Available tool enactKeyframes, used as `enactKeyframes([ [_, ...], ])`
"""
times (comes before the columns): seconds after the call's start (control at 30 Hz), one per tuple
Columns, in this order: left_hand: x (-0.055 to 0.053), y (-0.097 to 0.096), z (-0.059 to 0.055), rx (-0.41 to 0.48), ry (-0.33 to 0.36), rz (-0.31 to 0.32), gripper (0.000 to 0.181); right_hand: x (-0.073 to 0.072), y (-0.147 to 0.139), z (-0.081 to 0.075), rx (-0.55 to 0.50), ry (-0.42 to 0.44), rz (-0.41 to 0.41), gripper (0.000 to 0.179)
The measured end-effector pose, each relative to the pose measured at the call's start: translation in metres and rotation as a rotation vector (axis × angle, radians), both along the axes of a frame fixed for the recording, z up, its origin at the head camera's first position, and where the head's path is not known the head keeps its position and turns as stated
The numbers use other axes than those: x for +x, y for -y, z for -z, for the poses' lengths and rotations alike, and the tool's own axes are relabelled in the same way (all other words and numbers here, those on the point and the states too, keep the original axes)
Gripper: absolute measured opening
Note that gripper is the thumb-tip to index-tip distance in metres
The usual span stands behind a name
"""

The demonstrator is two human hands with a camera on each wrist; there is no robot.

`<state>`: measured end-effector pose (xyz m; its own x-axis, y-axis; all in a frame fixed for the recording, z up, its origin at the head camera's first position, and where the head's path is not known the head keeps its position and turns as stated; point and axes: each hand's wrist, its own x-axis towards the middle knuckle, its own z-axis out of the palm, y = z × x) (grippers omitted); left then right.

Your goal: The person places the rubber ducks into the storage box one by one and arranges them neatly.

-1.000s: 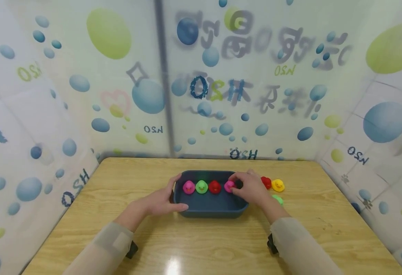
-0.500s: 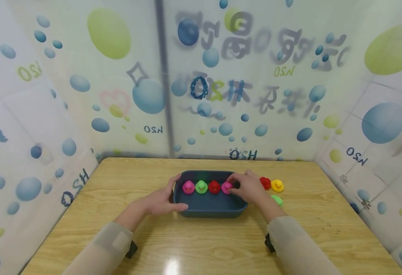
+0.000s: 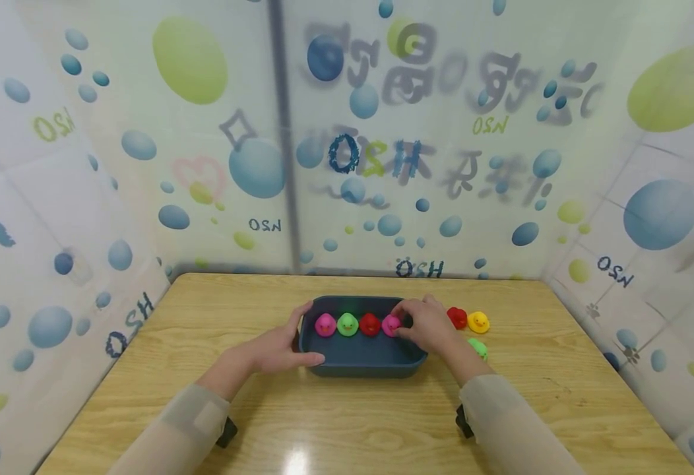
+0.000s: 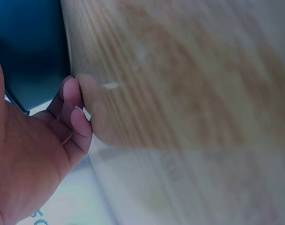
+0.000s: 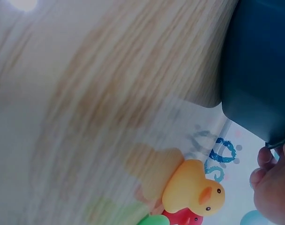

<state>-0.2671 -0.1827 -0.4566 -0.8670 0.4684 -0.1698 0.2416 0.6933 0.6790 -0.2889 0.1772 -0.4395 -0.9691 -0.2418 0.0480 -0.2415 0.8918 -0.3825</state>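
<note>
A dark blue rectangular tray point(image 3: 366, 371) stands on the table. My left hand point(image 3: 274, 347) grips its left end, thumb on the near rim and fingers around the outer wall; in the left wrist view the fingers point(image 4: 73, 93) curl low beside the tray. Inside, along the back, sit a pink rubber duck point(image 3: 326, 324), a green duck point(image 3: 347, 324) and a red duck point(image 3: 370, 324). To their right, a second pink rubber duck point(image 3: 390, 325) is pinched in the fingers of my right hand point(image 3: 434, 326), which reaches over the right end and partly hides it.
Right of the tray, outside it, are a red duck point(image 3: 456, 318), a yellow duck point(image 3: 478, 322) and a green duck point(image 3: 478, 348) partly behind my right forearm. The wooden table point(image 3: 347, 422) meets patterned walls point(image 3: 347, 218) at the back and sides.
My right hand has shifted slightly left with the pink duck, closer to the red one, and has then stayed nearly still. The left hand keeps its hold on the tray.
</note>
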Motion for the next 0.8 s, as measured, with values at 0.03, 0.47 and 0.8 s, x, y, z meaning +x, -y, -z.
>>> enactKeyframes([
  [0.03, -0.0001, 0.0000, 0.0001, -0.001, -0.001, 0.000, 0.123, -0.0001, -0.0001, 0.0003, 0.002, -0.002, -0.002, 0.034],
  [0.47, 0.0007, -0.0001, 0.0003, -0.005, -0.002, -0.010, 0.122, -0.0001, 0.0003, 0.0016, -0.004, 0.005, 0.002, 0.036],
  [0.8, 0.0003, 0.0008, 0.0020, 0.004, -0.008, -0.001, 0.123, 0.0004, -0.0008, 0.0028, 0.004, -0.020, -0.006, 0.040],
])
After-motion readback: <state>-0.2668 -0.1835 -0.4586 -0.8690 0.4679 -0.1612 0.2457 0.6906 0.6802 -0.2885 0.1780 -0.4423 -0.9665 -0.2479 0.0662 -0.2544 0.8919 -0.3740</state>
